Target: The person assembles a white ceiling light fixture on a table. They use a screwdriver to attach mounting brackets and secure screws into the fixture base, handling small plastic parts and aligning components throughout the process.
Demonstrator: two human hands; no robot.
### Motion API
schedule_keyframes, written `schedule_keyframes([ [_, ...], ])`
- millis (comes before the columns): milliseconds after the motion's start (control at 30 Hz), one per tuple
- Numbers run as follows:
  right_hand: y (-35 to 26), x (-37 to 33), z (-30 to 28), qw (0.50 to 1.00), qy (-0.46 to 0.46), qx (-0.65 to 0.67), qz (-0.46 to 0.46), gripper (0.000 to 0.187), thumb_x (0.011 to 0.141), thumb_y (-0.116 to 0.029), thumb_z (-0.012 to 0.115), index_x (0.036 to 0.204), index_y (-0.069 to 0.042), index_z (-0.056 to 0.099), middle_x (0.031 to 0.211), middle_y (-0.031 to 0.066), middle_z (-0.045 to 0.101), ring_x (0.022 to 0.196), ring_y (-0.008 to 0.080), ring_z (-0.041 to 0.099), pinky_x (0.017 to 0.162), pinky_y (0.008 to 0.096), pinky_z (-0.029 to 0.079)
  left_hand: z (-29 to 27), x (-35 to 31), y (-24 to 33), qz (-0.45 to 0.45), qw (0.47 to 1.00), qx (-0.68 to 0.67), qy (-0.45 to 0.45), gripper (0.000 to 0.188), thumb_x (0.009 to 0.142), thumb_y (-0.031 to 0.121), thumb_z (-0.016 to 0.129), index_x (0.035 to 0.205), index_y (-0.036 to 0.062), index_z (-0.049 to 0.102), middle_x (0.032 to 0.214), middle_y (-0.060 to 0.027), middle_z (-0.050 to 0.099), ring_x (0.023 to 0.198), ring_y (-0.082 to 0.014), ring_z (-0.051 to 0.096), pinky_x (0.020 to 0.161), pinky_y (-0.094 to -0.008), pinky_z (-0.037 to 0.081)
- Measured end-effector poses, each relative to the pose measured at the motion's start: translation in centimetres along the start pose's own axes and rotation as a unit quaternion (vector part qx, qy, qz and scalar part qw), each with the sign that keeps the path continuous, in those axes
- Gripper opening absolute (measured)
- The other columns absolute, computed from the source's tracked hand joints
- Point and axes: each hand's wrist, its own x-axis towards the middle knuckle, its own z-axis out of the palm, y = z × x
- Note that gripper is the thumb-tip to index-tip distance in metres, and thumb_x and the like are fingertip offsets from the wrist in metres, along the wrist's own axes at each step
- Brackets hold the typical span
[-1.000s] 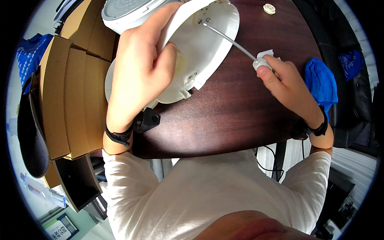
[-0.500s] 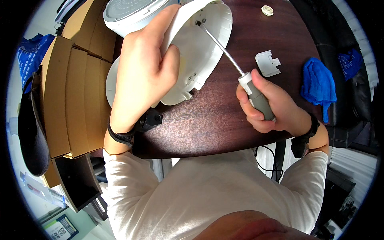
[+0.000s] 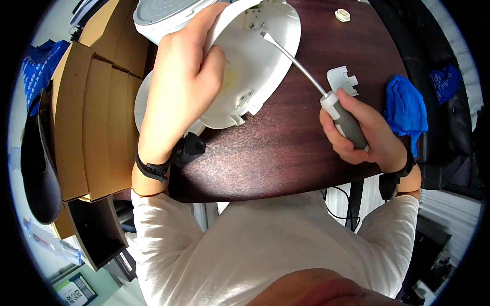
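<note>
My left hand (image 3: pixel 186 76) is closed on the rim of a white oval plastic shell (image 3: pixel 265 66), holding it tilted with its hollow inside facing me. Small screws (image 3: pixel 258 25) show near the shell's upper end, and a metal fitting (image 3: pixel 244 98) sits near its lower edge. In my right hand (image 3: pixel 365 132) is a screwdriver (image 3: pixel 348 125) with a grey and white handle. Its flat metal tip points up and left, apart from the screws. A small white plastic cover (image 3: pixel 342 80) with notches lies on the table just beyond that hand.
A white tub with a grey lid (image 3: pixel 168 15) stands behind my left hand. Cardboard boxes (image 3: pixel 71 122) line the left side. On the dark wood table (image 3: pixel 265 158) are a small cream round cap (image 3: pixel 342 15) and a blue cloth (image 3: pixel 406 107) at right.
The screwdriver tip has come off the screws and drawn back toward the right with my right hand. The shell has tilted slightly, showing more of its inside.
</note>
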Motion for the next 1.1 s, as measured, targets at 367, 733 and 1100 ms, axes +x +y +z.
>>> schedule_keyframes([
  [367, -0.9, 0.2, -1.7, 0.706, 0.241, -0.609, -0.268, 0.029, 0.095, -0.029, 0.064, 0.094, 0.0, 0.065, 0.071, 0.0154, 0.064, 0.058, 0.0266, 0.064, 0.051, 0.0331, 0.044, 0.3, -0.1, -0.4, 0.008, 1.0, -0.007, 0.007, 0.055, 0.077, -0.005, 0.044, 0.13, -0.0014, 0.057, 0.11, -0.0184, 0.07, 0.103, -0.0188, 0.066, 0.092, -0.03, 0.048],
  [733, -1.3, 0.9, -1.8, 0.715, 0.229, -0.589, -0.299, 0.028, 0.096, -0.027, 0.063, 0.091, 0.001, 0.063, 0.068, 0.0163, 0.061, 0.056, 0.0292, 0.062, 0.051, 0.0351, 0.043, 0.4, -0.1, -0.4, 0.059, 0.998, 0.008, 0.013, 0.056, 0.075, -0.004, 0.044, 0.129, -0.002, 0.057, 0.107, -0.0199, 0.07, 0.1, -0.0201, 0.067, 0.093, -0.0313, 0.048],
  [1100, 0.3, 2.1, -3.1, 0.78, 0.185, -0.541, -0.256, 0.035, 0.099, -0.033, 0.057, 0.085, -0.002, 0.059, 0.061, 0.013, 0.055, 0.05, 0.024, 0.056, 0.05, 0.0353, 0.04, 0.1, -0.4, 2.1, 0.1, 0.992, 0.064, -0.03, 0.06, 0.071, 0.0, 0.046, 0.13, -0.0033, 0.056, 0.105, -0.0227, 0.069, 0.097, -0.0234, 0.068, 0.093, -0.0329, 0.049],
])
